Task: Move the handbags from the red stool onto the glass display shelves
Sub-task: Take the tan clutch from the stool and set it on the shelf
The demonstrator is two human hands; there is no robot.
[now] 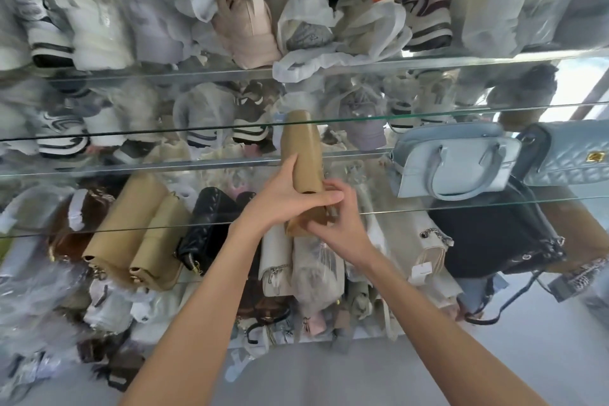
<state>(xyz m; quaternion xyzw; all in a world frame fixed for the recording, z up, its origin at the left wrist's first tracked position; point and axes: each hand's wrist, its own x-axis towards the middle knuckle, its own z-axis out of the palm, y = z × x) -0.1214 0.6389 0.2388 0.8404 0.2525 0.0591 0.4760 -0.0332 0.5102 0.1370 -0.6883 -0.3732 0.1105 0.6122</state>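
1. Both hands meet at the near end of a tan handbag (301, 148): the left hand (283, 198) wraps its fingers and thumb around the bag's lower body, and the right hand (336, 224) pinches the bag's bottom edge by a small metal fitting.
2. That tan handbag stands on end, narrow side toward the camera, its top reaching past the edge of a glass shelf (164, 132) in the middle of the shelving.
3. To its right, on the same level, sit a pale blue handbag (454, 161) with two handles and, just beside it, a quilted blue bag (573, 155) with a gold clasp.
4. One level lower lie two tan bags (138, 241) side by side, a black quilted bag (207, 227) next to them, and a black drawstring bag (494, 237) under the blue one.
5. Upper shelves hold sneakers, many wrapped in white plastic bags (313, 10).
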